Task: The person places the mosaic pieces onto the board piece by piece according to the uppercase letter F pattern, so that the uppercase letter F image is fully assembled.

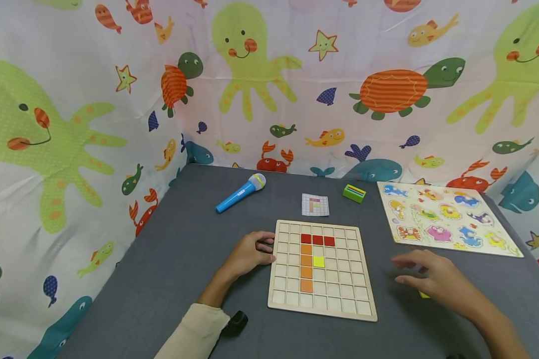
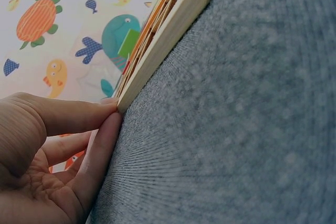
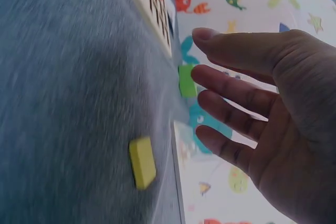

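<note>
A wooden grid board lies on the dark table, holding red tiles in a row, orange tiles in a column and one yellow tile. My left hand holds the board's left edge; in the left wrist view, thumb and finger meet at its wooden rim. To the right of the board, my right hand hovers with loosely bent fingers and nothing in them. Below it lies a yellow block, mostly hidden by the hand in the head view.
Behind the board lie a small printed pattern card, a blue toy microphone and a green block with coloured stripes. A sea-animal puzzle board is at the back right. A patterned curtain borders the table.
</note>
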Motion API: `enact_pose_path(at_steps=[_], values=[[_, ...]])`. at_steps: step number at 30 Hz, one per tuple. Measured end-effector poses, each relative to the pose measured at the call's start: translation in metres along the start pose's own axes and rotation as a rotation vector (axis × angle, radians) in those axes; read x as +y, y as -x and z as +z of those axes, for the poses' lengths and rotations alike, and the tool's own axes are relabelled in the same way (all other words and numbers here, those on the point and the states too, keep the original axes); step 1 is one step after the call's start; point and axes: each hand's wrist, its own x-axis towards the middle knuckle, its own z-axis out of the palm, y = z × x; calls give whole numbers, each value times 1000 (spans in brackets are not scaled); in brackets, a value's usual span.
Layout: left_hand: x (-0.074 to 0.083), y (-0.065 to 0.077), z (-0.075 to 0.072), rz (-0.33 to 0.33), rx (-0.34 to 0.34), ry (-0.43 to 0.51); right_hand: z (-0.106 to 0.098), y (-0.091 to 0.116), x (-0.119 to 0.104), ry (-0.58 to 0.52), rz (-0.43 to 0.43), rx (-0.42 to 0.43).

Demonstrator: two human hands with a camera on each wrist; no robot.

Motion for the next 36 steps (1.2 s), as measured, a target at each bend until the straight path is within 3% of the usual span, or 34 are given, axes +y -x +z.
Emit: enact_pose_path(at_steps=[8, 15, 29, 36], values=[[0, -1, 1, 3, 3, -6, -7, 17, 28, -4, 83, -69], [-1, -1, 0, 8, 2, -6, -13, 23, 45, -71, 180, -200], [-2, -1, 0, 9, -7, 1, -8, 23, 56, -64, 239, -266], [-2, 0, 0, 11, -4, 2, -6, 20, 57, -38, 227, -291]])
